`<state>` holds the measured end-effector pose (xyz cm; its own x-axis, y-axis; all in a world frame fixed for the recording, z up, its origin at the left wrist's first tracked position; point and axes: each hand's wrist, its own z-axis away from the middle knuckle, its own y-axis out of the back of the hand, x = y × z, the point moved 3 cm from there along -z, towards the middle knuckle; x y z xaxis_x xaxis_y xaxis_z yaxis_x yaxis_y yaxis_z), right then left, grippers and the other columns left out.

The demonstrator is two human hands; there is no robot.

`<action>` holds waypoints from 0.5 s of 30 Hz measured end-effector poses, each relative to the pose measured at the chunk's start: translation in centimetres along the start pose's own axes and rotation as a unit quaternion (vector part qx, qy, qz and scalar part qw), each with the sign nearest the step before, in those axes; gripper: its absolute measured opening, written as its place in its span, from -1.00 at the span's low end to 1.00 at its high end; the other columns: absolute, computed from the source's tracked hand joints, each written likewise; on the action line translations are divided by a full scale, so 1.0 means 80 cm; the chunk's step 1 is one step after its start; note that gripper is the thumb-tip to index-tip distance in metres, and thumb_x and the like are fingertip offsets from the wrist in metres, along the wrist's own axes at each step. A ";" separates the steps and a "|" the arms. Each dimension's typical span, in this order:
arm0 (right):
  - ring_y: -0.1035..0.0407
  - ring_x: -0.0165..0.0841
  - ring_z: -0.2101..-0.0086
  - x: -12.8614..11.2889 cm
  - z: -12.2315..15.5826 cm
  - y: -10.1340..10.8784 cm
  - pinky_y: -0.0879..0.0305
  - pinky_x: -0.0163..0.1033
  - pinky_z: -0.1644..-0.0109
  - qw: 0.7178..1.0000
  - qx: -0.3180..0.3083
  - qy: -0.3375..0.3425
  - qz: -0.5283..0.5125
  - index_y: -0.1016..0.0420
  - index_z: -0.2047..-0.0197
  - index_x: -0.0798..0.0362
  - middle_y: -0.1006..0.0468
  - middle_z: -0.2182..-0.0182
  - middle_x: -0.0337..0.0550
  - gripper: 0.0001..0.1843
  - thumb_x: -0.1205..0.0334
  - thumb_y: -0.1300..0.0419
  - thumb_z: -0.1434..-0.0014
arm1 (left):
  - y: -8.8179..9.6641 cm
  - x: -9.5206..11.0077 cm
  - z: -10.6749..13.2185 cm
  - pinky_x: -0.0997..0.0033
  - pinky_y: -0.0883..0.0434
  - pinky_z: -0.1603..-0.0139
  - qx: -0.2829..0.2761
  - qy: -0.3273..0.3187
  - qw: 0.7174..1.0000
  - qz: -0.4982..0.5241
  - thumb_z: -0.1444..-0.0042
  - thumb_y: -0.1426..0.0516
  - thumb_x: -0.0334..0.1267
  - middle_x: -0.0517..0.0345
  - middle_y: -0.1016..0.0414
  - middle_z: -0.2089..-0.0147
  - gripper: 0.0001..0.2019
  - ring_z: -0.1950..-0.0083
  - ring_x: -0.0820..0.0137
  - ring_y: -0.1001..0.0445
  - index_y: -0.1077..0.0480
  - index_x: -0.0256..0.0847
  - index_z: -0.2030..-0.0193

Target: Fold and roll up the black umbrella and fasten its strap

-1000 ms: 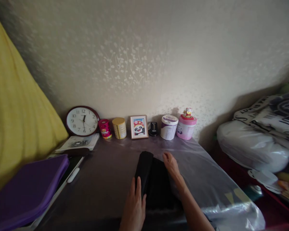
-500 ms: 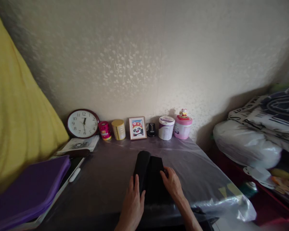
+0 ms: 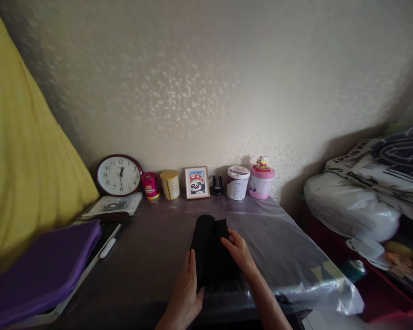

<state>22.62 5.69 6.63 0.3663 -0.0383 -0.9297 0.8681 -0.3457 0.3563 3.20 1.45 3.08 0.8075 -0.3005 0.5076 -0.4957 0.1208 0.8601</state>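
On the plastic-covered table lies a black cloth (image 3: 217, 256), its left part a thick roll and its right part a flatter flap. My left hand (image 3: 186, 288) rests along the left side of the roll, fingers straight and close together, with the thumb at the near end. The flap's far right edge is pinched between the thumb and fingers of my right hand (image 3: 237, 247), and that edge is raised and turned toward the roll. Whatever lies inside the roll is hidden.
Along the wall stand a clock (image 3: 119, 175), a pink can (image 3: 149, 185), a yellow can (image 3: 170, 184), a framed panda picture (image 3: 197, 183) and two tubs (image 3: 237, 183). Purple folded fabric (image 3: 44, 270) lies at left. White bags (image 3: 351, 206) are piled beyond the table's right edge.
My right hand has moved left and slightly away from me, bringing the flap's edge up and closer to the roll. My left hand has shifted a little left along the roll's side.
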 end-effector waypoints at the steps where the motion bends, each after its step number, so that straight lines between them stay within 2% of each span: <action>1: -0.39 -0.17 0.09 -0.009 -0.002 -0.008 -0.29 -0.18 0.05 1.000 -0.011 -0.003 -0.016 -0.37 -0.03 0.17 -0.51 0.12 0.05 -0.42 0.06 -0.17 0.05 | -0.001 0.001 0.000 0.26 0.00 -0.31 0.000 -0.002 1.000 -0.007 0.07 0.05 -0.50 -0.31 0.28 -0.37 -0.20 -0.38 0.27 0.23 0.41 -0.53 -0.29; 5: -0.38 -0.22 0.08 -0.038 -0.010 -0.051 -0.29 -0.21 0.05 0.998 -0.044 0.007 -0.040 -0.32 -0.07 0.14 -0.50 0.13 0.03 -0.42 0.11 -0.18 0.03 | -0.004 0.001 0.000 0.20 -0.04 -0.30 0.014 -0.010 0.999 -0.034 0.07 0.04 -0.49 -0.35 0.22 -0.36 -0.21 -0.37 0.22 0.16 0.36 -0.55 -0.29; 9: -0.41 -0.27 0.17 -0.050 -0.013 -0.090 -0.30 -0.23 0.11 0.998 -0.063 0.013 0.004 -0.36 -0.04 0.07 -0.52 0.21 -0.07 -0.49 0.17 -0.20 0.02 | 0.001 0.006 0.003 0.17 -0.08 -0.28 0.038 -0.028 0.997 -0.055 0.10 0.02 -0.49 -0.30 0.01 -0.31 -0.32 -0.34 0.21 0.03 0.08 -0.48 -0.24; 12: -0.41 -0.29 0.19 -0.055 -0.015 -0.105 -0.28 -0.28 0.14 0.995 -0.080 0.017 0.047 -0.36 -0.03 0.11 -0.52 0.25 -0.09 -0.50 0.22 -0.21 0.02 | 0.008 0.011 0.007 0.17 -0.15 -0.23 0.031 -0.010 0.996 -0.077 0.08 0.00 -0.44 -0.24 -0.23 -0.16 -0.50 -0.25 0.19 -0.16 -0.18 -0.41 -0.09; 15: -0.43 -0.31 0.26 -0.061 -0.015 -0.112 -0.26 -0.31 0.21 0.989 -0.104 0.038 0.096 -0.34 -0.03 0.14 -0.54 0.35 -0.13 -0.50 0.25 -0.20 0.02 | 0.013 0.013 0.008 0.22 -0.22 -0.15 0.014 0.011 0.995 -0.100 0.04 0.00 -0.40 -0.18 -0.33 -0.06 -0.64 -0.14 0.21 -0.30 -0.29 -0.36 0.04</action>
<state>13.46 10.12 8.12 0.5479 -0.0102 -0.8365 0.8277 -0.1382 0.5439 3.32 0.63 4.47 0.8974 -0.2951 0.3279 -0.3330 0.0342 0.9423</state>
